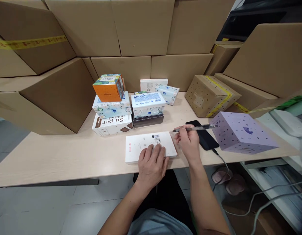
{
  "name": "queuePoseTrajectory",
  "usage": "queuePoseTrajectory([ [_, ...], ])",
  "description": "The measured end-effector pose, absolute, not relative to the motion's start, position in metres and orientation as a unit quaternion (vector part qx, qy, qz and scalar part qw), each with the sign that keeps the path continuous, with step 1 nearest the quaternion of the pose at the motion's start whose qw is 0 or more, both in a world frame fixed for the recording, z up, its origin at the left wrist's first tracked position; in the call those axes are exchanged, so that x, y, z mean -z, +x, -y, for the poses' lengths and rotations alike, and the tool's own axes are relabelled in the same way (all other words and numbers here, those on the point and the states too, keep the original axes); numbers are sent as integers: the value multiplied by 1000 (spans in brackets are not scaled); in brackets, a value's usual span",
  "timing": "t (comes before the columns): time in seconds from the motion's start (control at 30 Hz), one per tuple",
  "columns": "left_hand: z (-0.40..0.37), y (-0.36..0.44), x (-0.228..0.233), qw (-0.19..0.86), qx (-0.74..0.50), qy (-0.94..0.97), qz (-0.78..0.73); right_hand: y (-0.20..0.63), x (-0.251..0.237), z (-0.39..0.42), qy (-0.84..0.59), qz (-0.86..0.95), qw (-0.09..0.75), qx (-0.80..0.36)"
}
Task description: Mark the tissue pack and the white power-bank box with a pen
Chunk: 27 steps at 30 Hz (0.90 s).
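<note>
A flat white box (136, 148) with small printed symbols and red lettering lies near the front edge of the table. My left hand (152, 163) rests on top of it, fingers stretched out over its lower right part. To the right of the box, my right hand (188, 142) is closed around a dark pen (201, 127), whose tip points left toward the box's far right corner. A black smartphone (204, 137) with a cable plugged in lies just right of that hand.
Tissue packs (148, 104), an orange box (108, 91) and a white "Su-per Meal" box (113, 124) are stacked behind. A lilac box (241, 132) and a taped carton (209, 94) stand on the right. Large cardboard boxes (141, 29) wall in the table (67, 153).
</note>
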State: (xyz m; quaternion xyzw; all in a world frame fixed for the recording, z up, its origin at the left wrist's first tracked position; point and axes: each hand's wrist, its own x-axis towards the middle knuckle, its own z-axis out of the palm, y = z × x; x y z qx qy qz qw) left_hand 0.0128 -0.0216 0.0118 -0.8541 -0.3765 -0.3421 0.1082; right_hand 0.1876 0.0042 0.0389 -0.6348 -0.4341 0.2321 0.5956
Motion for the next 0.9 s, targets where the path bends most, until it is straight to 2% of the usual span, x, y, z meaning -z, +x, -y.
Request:
queuePoseTrajectory([
  [0.17,21,13,-11,115,353,-851,372,209,-42,-1,-741,562,317,-186],
  [0.27,21,13,-10,116,354,-850,373,205,-39,-2,-780,573,210,-141],
  [0.33,21,13,-10,115,353,-850,374,201,-37,-2,-794,564,189,-122],
  [0.43,21,12,-9,116,353,-850,374,204,-35,2,-796,561,201,-104],
  [0.53,21,12,-9,115,351,-851,373,224,-35,12,-822,530,208,-23],
  [0.63,21,12,-9,116,353,-850,372,252,-38,22,-866,476,148,39],
  [0.73,21,12,-10,115,355,-850,371,273,-43,28,-883,459,89,-27],
  [0.9,20,12,-10,110,353,-853,369,284,-47,23,-879,465,76,-77],
])
